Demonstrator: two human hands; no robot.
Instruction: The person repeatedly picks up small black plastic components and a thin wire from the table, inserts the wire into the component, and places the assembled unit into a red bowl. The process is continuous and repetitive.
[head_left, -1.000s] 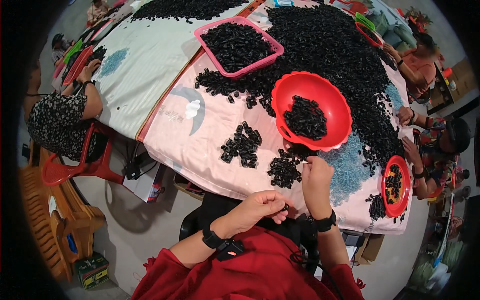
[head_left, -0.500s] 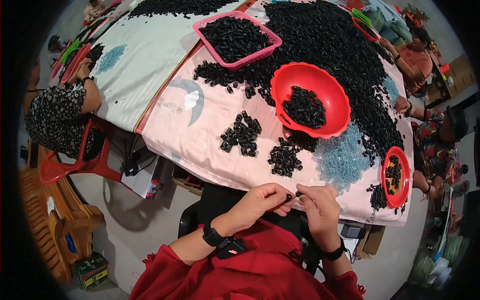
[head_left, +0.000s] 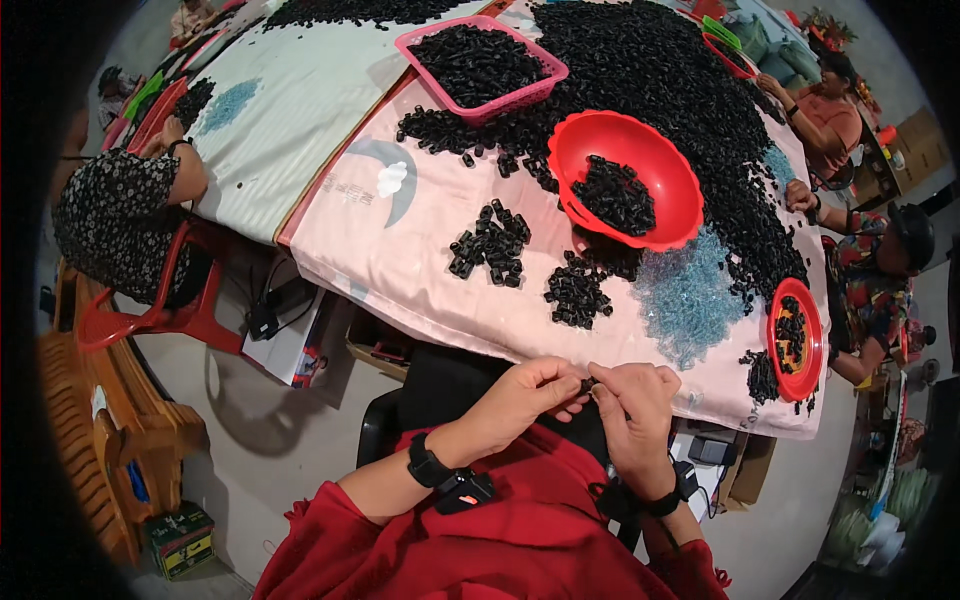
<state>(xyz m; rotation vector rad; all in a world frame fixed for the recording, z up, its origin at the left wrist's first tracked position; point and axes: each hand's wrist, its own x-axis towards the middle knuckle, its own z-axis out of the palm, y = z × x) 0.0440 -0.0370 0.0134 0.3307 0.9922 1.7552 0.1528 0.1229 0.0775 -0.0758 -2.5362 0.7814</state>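
Note:
My left hand (head_left: 520, 402) and my right hand (head_left: 637, 408) meet just off the near table edge. Between their pinched fingertips is a small black cylindrical piece (head_left: 588, 384); the fingers partly cover it, and whether it is one piece or two together I cannot tell. Beyond the hands lie two small heaps of black pieces, one on the left (head_left: 490, 243) and one nearer (head_left: 578, 292). To their right spreads a pile of clear bluish bits (head_left: 685, 298). A red scalloped bowl (head_left: 655, 160) holds more black pieces.
A pink basket (head_left: 540, 92) full of black pieces stands behind the bowl, beside a large black heap (head_left: 650, 60). A red oval tray (head_left: 815, 345) sits at the right edge. People work at the left (head_left: 120, 215) and right (head_left: 830, 120); a red chair (head_left: 150, 325) stands left.
Half a second ago each hand's fingertips showed a dark piece with a small gap between; now the fingertips have come together. The view has shifted slightly.

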